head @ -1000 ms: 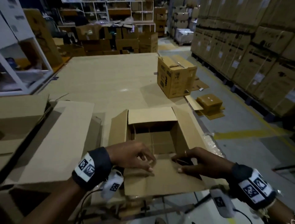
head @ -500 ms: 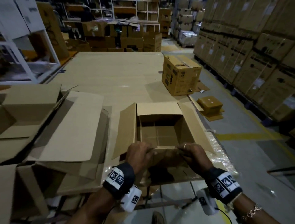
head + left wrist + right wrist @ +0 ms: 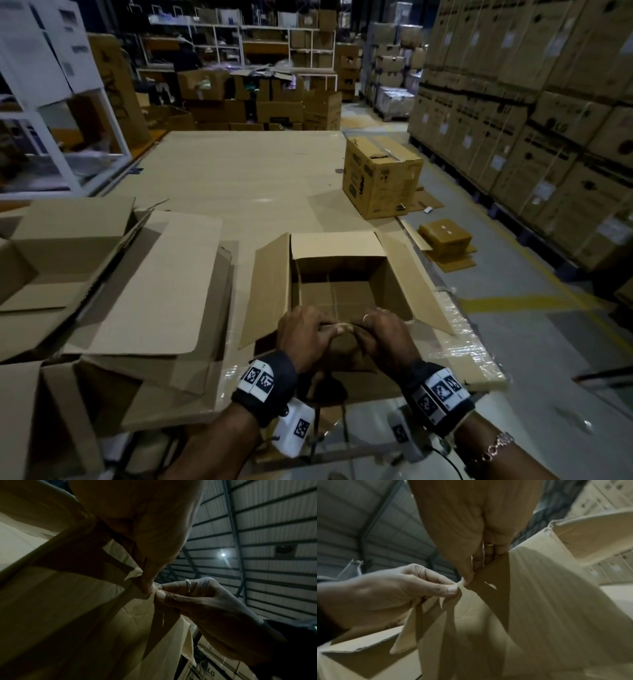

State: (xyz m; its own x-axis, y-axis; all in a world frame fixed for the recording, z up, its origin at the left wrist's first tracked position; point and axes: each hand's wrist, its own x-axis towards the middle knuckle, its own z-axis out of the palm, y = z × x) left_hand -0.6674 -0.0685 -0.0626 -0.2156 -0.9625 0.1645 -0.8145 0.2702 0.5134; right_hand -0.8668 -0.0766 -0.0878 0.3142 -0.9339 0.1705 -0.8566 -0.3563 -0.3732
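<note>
We find our left hand [image 3: 303, 337] and right hand [image 3: 385, 337] side by side, both pinching the top edge of the near flap [image 3: 77, 615], open cardboard box [image 3: 339, 270] standing at the near edge of the counter [image 3: 239, 171], towards its right corner

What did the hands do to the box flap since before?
The left hand and right hand slid together. They lay apart on the flat near flap; now both pinch its taped edge, lifted up. The box stayed put, its other flaps open.
</note>
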